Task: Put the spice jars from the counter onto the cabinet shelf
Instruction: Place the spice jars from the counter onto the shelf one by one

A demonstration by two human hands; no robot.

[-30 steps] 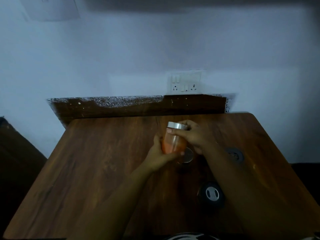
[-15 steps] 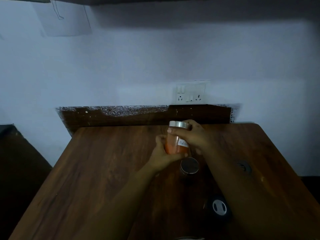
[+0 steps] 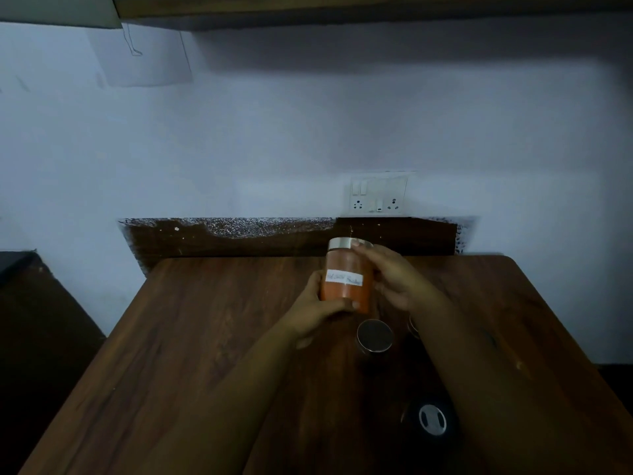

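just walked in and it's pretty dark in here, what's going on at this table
A person is holding a jar of orange spice with both hands above a wooden counter. The left hand cups its lower part and the right hand grips it near the silver lid. Another jar with a dark lid stands on the counter just below. The edge of a shelf shows at the top of the view; the held jar is not on it yet.
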